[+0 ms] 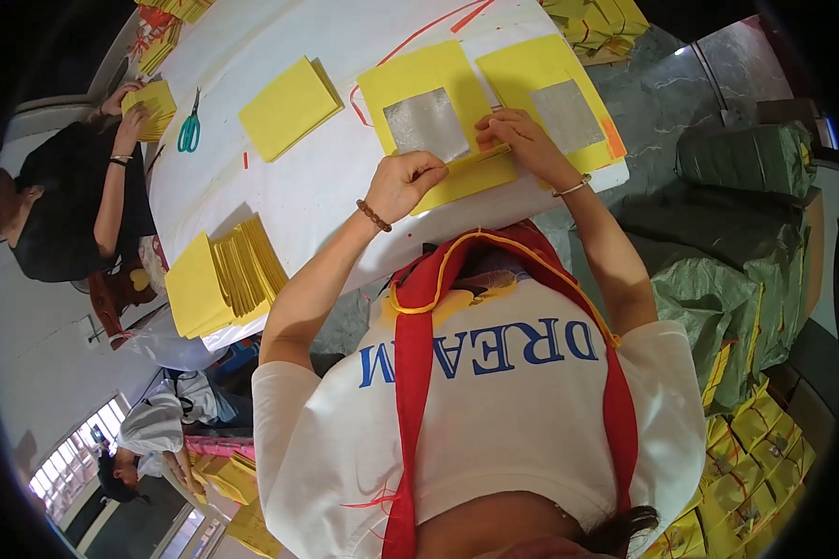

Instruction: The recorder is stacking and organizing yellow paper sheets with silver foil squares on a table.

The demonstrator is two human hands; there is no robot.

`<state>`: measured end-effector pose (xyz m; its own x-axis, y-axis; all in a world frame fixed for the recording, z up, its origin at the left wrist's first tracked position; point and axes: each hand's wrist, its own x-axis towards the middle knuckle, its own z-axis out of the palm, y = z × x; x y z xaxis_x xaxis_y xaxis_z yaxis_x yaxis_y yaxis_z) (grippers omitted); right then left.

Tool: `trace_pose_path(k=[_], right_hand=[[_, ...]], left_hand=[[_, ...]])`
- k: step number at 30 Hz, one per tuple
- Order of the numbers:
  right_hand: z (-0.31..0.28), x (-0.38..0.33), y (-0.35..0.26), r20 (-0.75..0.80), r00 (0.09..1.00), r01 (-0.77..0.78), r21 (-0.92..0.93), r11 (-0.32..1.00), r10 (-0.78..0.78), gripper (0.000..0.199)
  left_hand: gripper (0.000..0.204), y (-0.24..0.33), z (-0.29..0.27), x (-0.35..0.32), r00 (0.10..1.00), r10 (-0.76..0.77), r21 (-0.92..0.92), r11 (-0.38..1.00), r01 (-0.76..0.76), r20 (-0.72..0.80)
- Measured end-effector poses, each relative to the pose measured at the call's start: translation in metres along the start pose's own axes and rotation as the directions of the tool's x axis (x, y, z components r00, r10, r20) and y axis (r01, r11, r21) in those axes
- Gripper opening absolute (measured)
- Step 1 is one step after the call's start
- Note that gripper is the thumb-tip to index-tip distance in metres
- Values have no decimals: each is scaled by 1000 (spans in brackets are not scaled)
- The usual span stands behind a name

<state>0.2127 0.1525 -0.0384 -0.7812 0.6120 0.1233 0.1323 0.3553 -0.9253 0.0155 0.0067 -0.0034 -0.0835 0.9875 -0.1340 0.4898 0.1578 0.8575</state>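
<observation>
In front of me on the table lies a yellow paper sheet [461,70] with a silver square [427,124] on it. Its near edge is lifted and partly folded over toward the square. My left hand [408,180] pinches the left end of this fold between thumb and curled fingers. At the fold's right end, my right hand [524,140] has its fingers bent over the raised edge. To the right lies another yellow sheet [508,67] with a silver square [569,119], partly behind my right hand and forearm.
A yellow paper stack [289,110] lies farther left, near teal-handled scissors [189,130]. Fanned yellow papers [224,275] occupy the table's near left corner. A co-worker [75,200] handles yellow papers at the left edge. Green wrapped bundles [741,158] stand on the right.
</observation>
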Motion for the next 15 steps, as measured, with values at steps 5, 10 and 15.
trace_pose_path(k=[5,10,15], right_hand=[[2,0,3,-15,1000,0,-38,999,-1,30],[1,-1,2,1,1000,15,-13,1000,-15,31],[-2,-1,0,33,999,-13,19,1000,12,32]], left_hand=[[18,1,1,2,999,-31,-14,999,31,-11],[14,3,-1,2,994,-95,-52,994,97,47],[17,-5,0,5,998,-52,-78,995,54,24]])
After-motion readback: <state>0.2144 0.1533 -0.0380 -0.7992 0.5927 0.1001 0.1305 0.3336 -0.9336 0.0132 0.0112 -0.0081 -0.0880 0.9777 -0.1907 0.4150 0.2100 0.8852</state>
